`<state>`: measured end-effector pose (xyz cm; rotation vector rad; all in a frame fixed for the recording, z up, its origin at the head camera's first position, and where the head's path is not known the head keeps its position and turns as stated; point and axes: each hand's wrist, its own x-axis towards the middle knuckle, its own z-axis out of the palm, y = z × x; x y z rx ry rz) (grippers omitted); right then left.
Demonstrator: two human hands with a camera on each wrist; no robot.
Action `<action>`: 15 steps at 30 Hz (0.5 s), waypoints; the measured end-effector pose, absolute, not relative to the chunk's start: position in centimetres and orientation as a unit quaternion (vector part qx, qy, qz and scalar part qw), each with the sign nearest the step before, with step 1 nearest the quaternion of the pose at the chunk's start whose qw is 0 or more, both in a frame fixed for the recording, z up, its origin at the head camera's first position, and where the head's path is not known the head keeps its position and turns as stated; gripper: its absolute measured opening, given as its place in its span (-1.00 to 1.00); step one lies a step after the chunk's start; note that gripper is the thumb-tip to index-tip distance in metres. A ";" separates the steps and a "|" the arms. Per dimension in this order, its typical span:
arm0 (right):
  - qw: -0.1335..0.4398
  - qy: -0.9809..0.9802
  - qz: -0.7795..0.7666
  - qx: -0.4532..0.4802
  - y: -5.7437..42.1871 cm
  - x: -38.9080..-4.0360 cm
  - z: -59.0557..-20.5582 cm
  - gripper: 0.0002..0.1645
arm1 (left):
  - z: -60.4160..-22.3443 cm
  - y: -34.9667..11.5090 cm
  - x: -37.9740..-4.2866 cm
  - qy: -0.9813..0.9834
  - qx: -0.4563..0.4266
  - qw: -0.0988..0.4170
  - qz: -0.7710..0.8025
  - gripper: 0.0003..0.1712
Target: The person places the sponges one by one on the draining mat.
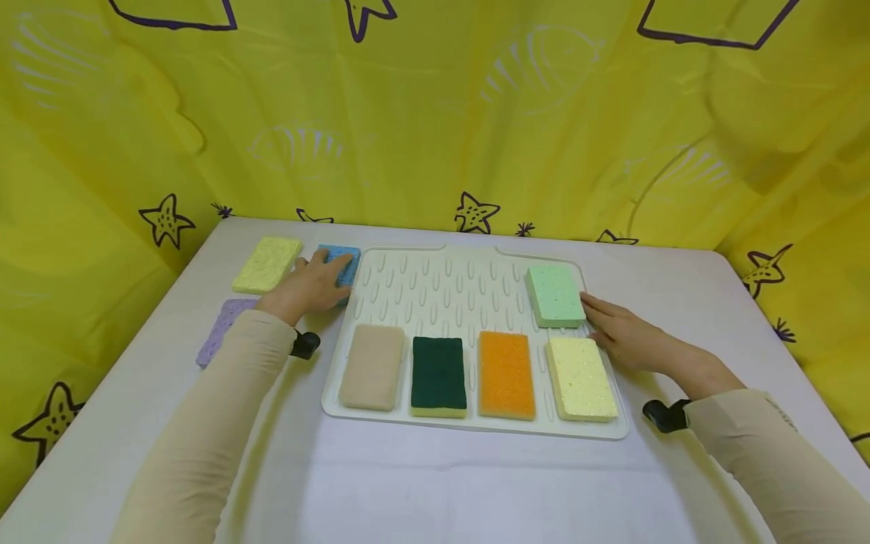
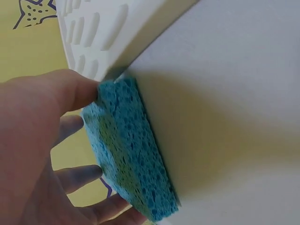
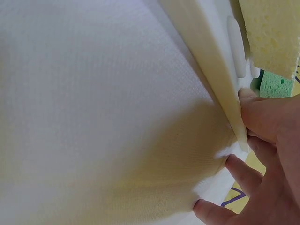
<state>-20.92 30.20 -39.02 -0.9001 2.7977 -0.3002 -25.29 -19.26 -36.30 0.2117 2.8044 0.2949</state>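
My left hand (image 1: 311,285) is over a blue sponge (image 1: 343,261) beside the tray's left edge. In the left wrist view, the thumb grips one end of the porous blue sponge (image 2: 136,145) while the fingertips hold its side and far end. At the right edge of the white ribbed tray (image 1: 435,291), my right hand (image 1: 628,336) rests with fingers extended. The right wrist view has its thumb (image 3: 260,115) touching the tray rim (image 3: 211,61), other fingertips on the table. A mint green sponge (image 1: 556,296) and a pale yellow sponge (image 1: 581,379) lie close to that hand.
Along the tray's front are a beige sponge (image 1: 372,368), a dark green-topped sponge (image 1: 438,376) and an orange sponge (image 1: 506,375). Left of the tray, a yellow sponge (image 1: 267,265) and a purple sponge (image 1: 224,329) lie on the white table (image 1: 435,483). A yellow curtain (image 1: 408,113) hangs behind.
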 end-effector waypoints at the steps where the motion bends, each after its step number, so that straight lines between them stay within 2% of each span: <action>1: 0.093 0.943 -0.102 -0.303 30.2 -20.9 -39.0 -0.34 | -36.2 -19.3 -25.3 0.979 0.073 0.158 0.104 -0.27; 8: 0.087 0.942 -0.102 -0.308 30.2 -20.9 -39.0 -0.35 | -35.8 -19.3 -25.2 0.977 0.068 0.166 0.112 -0.37; 15: 0.089 0.942 -0.103 -0.307 30.2 -20.9 -39.0 -0.34 | -36.0 -19.3 -25.2 0.980 0.075 0.150 0.107 -0.41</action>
